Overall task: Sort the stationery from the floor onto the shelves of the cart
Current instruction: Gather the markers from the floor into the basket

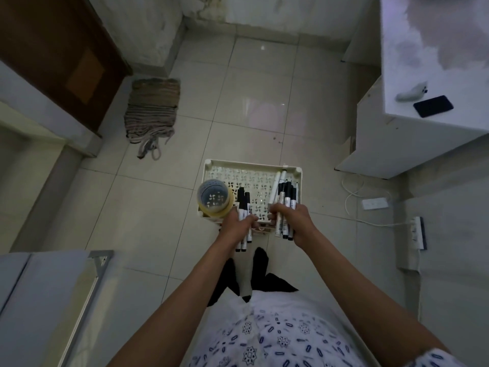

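Two bundles of whiteboard markers were held over the cart's top shelf (211, 169) — a small one (244, 221) in the left hand (234, 225), a fuller one (284, 207) in the right hand (296, 221), fingers curled tight round each. Tape rolls (214, 198) sat stacked at the shelf's left edge. Likely risk: the fuller bundle fanned loosely, so one marker could slip out to the floor — or a careless set-down might knock the tape stack off.
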Motion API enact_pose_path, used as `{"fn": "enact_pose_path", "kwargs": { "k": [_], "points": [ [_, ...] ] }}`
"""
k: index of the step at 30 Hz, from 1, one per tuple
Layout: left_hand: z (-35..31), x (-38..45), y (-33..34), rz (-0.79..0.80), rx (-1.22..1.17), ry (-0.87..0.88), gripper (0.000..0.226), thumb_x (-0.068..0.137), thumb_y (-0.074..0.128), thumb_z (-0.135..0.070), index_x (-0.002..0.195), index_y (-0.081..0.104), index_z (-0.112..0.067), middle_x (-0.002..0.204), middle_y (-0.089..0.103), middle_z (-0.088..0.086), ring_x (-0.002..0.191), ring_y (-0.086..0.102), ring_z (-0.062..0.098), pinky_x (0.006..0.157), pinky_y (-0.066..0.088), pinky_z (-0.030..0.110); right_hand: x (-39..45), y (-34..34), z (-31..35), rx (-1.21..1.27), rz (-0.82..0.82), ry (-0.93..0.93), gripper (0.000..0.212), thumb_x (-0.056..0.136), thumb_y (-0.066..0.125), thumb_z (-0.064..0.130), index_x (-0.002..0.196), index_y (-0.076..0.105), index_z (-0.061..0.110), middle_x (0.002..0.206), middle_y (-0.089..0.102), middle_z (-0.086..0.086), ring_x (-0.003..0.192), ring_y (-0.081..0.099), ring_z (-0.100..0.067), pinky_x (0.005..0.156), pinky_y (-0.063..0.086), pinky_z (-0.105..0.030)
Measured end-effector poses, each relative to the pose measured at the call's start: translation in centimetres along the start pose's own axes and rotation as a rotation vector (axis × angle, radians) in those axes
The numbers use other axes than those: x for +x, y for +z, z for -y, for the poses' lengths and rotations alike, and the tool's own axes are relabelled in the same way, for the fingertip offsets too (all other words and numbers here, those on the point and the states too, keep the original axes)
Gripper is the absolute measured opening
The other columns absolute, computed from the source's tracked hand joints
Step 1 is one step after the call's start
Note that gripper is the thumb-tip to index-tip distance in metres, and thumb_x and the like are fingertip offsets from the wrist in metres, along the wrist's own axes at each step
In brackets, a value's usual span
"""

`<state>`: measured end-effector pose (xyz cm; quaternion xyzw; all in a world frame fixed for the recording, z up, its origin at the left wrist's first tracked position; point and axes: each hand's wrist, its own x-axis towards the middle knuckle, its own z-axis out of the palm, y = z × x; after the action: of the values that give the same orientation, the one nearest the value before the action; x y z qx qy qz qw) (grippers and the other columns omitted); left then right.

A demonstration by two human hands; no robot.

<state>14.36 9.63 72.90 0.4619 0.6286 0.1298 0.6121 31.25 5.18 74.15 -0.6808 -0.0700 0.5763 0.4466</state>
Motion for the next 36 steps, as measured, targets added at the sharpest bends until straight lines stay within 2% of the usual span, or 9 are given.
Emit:
{"fn": "enact_pose_path", "kwargs": {
  "k": [5, 11, 15, 17, 20, 23, 26, 30, 36],
  "points": [
    [-1.2, 2.3, 1.6, 0.041, 0.045, -0.079, 0.043, 0.087, 0.066, -0.03, 0.123, 0.053, -0.012, 0.119, 0.064, 0.009, 0.104, 0.065, 0.024, 0.095, 0.053, 0.043, 2.3, 0.1, 1.2, 0.039, -0.07, 0.047, 0.028, 0.075, 0.079, 0.011, 0.1, 0.069, 0.001, 0.086, 0.074, -0.024, 0.077, 0.074, -0.032, 0.068, 0.061, -0.043],
    [-3.0, 5.1, 2.4, 0.025, 0.044, -0.169, 0.058, 0.095, 0.058, -0.029, 0.145, 0.035, -0.011, 0.141, 0.049, 0.008, 0.11, 0.051, 0.02, 0.085, 0.04, 0.03, 4.0, 2.3, 1.9, 0.015, -0.039, 0.107, 0.026, 0.077, 0.079, 0.009, 0.099, 0.068, 0.002, 0.088, 0.074, -0.023, 0.08, 0.075, -0.032, 0.071, 0.061, -0.047],
    [-3.7, 6.2, 3.3, -0.012, 0.016, -0.196, 0.06, 0.095, 0.059, -0.032, 0.145, 0.033, -0.013, 0.131, 0.052, 0.004, 0.097, 0.054, 0.016, 0.073, 0.042, 0.025, 5.3, 3.5, 2.0, -0.052, -0.078, 0.126, 0.031, 0.077, 0.077, 0.013, 0.106, 0.068, 0.005, 0.096, 0.075, -0.018, 0.09, 0.074, -0.03, 0.081, 0.061, -0.047],
    [-3.9, 6.5, 3.8, -0.055, 0.037, -0.204, 0.051, 0.093, 0.059, -0.03, 0.137, 0.039, -0.013, 0.123, 0.056, 0.005, 0.085, 0.054, 0.014, 0.064, 0.042, 0.026, 5.8, 3.9, 1.8, -0.06, -0.106, 0.128, 0.027, 0.076, 0.077, 0.012, 0.102, 0.07, 0.006, 0.094, 0.075, -0.017, 0.088, 0.074, -0.029, 0.078, 0.061, -0.048],
    [-3.9, 6.8, 4.1, -0.09, 0.091, -0.203, 0.043, 0.094, 0.057, -0.024, 0.133, 0.043, -0.013, 0.122, 0.059, 0.01, 0.091, 0.055, 0.021, 0.074, 0.045, 0.031, 6.5, 3.9, 1.6, -0.132, -0.191, 0.097, 0.02, 0.075, 0.076, 0.012, 0.092, 0.072, 0.003, 0.084, 0.073, -0.019, 0.077, 0.071, -0.03, 0.067, 0.059, -0.042],
    [-4.2, 6.6, 4.0, -0.139, 0.142, -0.158, 0.033, 0.095, 0.057, -0.022, 0.126, 0.048, -0.014, 0.119, 0.061, 0.009, 0.09, 0.057, 0.021, 0.071, 0.046, 0.031, 6.7, 3.7, 1.5, -0.254, -0.239, 0.066, 0.019, 0.075, 0.076, 0.016, 0.087, 0.071, 0.002, 0.075, 0.067, -0.016, 0.065, 0.062, -0.022, 0.058, 0.047, -0.032],
    [-4.3, 6.1, 4.1, -0.156, 0.197, -0.109, 0.031, 0.096, 0.054, -0.018, 0.126, 0.049, -0.012, 0.123, 0.057, 0.01, 0.105, 0.06, 0.027, 0.086, 0.052, 0.04, 6.8, 3.3, 1.6, -0.382, -0.235, 0.017, 0.015, 0.073, 0.076, 0.018, 0.078, 0.067, 0.007, 0.066, 0.061, -0.011, 0.058, 0.056, -0.019, 0.052, 0.04, -0.027],
    [-4.3, 5.0, 4.3, -0.139, 0.315, -0.029, 0.048, 0.096, 0.049, -0.009, 0.142, 0.037, -0.008, 0.141, 0.044, 0.013, 0.128, 0.047, 0.03, 0.106, 0.042, 0.044, 7.0, 3.2, 1.6, -0.53, -0.195, -0.067, 0.028, 0.075, 0.076, 0.019, 0.08, 0.066, -0.006, 0.069, 0.066, -0.017, 0.059, 0.058, -0.019, 0.055, 0.041, -0.028],
    [-4.2, 3.2, 4.7, -0.097, 0.504, 0.171, 0.059, 0.1, 0.045, -0.011, 0.152, 0.021, 0.0, 0.16, 0.013, 0.018, 0.15, 0.014, 0.03, 0.121, 0.022, 0.038, 7.2, 3.8, 1.6, -0.601, -0.134, -0.183, 0.027, 0.079, 0.077, 0.023, 0.065, 0.056, 0.013, 0.06, 0.057, -0.003, 0.055, 0.052, -0.013, 0.054, 0.036, -0.026]
  ]
}}
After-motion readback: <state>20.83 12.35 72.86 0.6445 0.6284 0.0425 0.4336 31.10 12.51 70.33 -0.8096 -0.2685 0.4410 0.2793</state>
